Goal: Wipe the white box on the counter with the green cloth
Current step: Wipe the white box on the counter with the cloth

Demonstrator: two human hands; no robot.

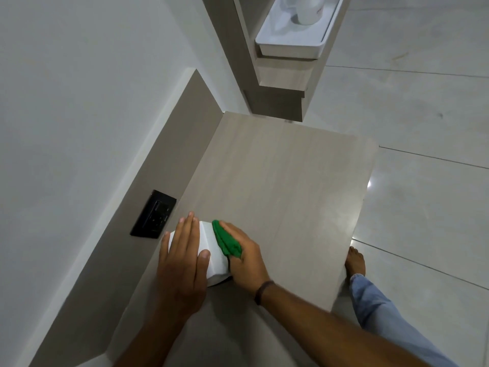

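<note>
A white box (214,254) stands on the wood-grain counter (277,186), near its left back panel. My left hand (182,260) lies flat over the box's top and left side, fingers spread, holding it steady. My right hand (244,256) presses a folded green cloth (227,241) against the box's right side. Much of the box is hidden under both hands.
A black wall socket (153,214) sits on the back panel just left of the box. A white tray (293,41) with a white jug (308,9) rests on a shelf at the far end. My bare foot (356,260) stands on the tiled floor to the right.
</note>
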